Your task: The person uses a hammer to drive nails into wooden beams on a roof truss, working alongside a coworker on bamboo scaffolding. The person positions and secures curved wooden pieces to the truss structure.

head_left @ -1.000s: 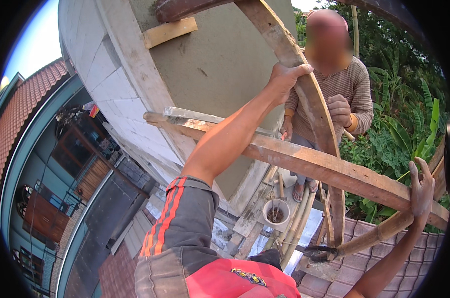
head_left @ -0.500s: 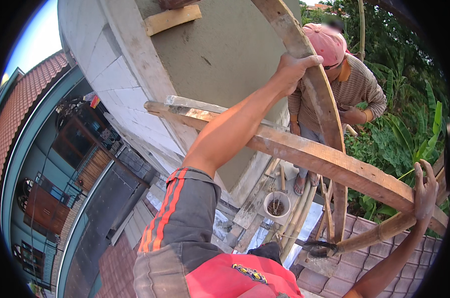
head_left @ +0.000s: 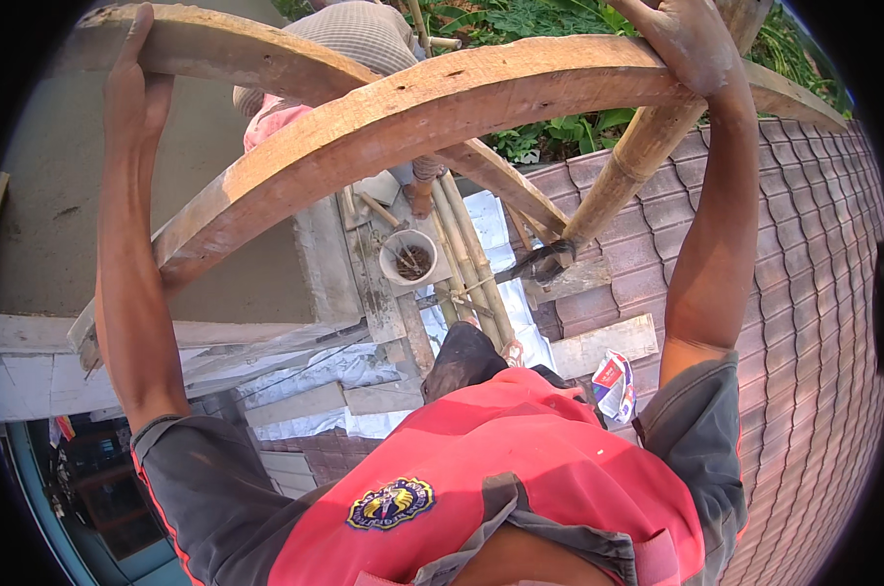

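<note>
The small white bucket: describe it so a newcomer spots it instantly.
Start at the big curved wooden beam that both hands grip. Below its arch, bamboo poles run down. The white bucket sits just left of them, the only round, open container there, dark inside.

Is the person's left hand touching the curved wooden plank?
Touching. The head view shows the left hand gripping the upper curved wooden plank, fingers wrapped over its edge with no gap.
</note>
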`<action>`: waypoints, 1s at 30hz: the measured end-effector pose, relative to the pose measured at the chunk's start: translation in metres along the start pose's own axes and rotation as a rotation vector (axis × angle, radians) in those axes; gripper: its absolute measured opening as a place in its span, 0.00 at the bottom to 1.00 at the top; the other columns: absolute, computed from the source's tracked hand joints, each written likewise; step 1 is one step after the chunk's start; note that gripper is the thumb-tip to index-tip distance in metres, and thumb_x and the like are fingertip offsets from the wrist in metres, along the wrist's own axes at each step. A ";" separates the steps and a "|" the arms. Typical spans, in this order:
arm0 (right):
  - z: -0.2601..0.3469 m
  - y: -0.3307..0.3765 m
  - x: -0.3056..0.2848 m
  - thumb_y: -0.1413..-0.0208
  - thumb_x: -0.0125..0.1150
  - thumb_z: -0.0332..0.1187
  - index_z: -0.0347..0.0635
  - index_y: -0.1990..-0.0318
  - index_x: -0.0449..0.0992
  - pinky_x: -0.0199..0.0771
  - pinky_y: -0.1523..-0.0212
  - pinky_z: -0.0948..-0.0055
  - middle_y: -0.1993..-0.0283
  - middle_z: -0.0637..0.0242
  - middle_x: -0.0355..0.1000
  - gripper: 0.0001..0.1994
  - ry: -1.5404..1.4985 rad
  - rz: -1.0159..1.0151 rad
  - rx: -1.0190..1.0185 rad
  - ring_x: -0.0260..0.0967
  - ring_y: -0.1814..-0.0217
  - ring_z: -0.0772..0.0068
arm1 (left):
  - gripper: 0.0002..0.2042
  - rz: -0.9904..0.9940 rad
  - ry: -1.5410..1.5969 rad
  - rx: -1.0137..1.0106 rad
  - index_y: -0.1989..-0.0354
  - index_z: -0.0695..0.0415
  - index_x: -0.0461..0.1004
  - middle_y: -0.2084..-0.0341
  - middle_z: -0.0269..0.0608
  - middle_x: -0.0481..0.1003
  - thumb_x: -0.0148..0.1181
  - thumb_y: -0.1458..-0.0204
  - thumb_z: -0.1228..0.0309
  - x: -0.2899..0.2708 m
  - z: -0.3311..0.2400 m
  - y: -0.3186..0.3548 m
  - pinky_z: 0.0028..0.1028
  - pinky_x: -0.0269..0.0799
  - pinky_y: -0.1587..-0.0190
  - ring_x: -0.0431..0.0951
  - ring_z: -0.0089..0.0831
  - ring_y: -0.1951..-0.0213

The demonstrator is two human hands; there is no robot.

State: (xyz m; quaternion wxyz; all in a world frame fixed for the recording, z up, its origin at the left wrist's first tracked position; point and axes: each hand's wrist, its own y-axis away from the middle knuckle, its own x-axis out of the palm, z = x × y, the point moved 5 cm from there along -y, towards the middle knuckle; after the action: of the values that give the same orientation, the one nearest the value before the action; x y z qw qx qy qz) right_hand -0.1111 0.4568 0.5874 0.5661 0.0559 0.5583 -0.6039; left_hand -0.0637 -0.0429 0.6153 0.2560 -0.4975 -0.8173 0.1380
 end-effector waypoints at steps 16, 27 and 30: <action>-0.012 0.005 -0.001 0.35 0.69 0.48 0.38 0.51 0.87 0.81 0.53 0.62 0.57 0.53 0.85 0.20 -0.335 -0.044 -0.109 0.82 0.58 0.62 | 0.29 -0.005 -0.124 0.021 0.31 0.71 0.67 0.34 0.54 0.73 0.66 0.31 0.61 0.000 -0.004 0.005 0.41 0.58 0.22 0.69 0.43 0.29; -0.173 0.289 0.317 0.24 0.58 0.51 0.40 0.54 0.70 0.68 0.76 0.77 0.78 0.75 0.62 0.20 -1.078 -0.726 1.108 0.62 0.80 0.80 | 0.25 0.060 -0.221 -0.014 0.36 0.68 0.72 0.40 0.49 0.77 0.63 0.29 0.58 0.020 0.000 0.011 0.37 0.62 0.26 0.73 0.37 0.34; -0.163 0.364 0.455 0.41 0.60 0.77 0.36 0.26 0.57 0.83 0.51 0.54 0.42 0.45 0.71 0.54 -1.546 -0.370 1.944 0.77 0.46 0.51 | 0.28 0.018 -0.218 -0.004 0.33 0.67 0.70 0.37 0.50 0.75 0.62 0.29 0.55 0.009 -0.009 0.006 0.38 0.62 0.26 0.73 0.37 0.34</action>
State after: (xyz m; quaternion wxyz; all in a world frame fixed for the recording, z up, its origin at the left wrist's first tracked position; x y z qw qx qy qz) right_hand -0.0919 0.3911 -0.0137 0.3767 0.0024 -0.5948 -0.7101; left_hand -0.0575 -0.0319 0.6221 0.1632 -0.4872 -0.8361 0.1920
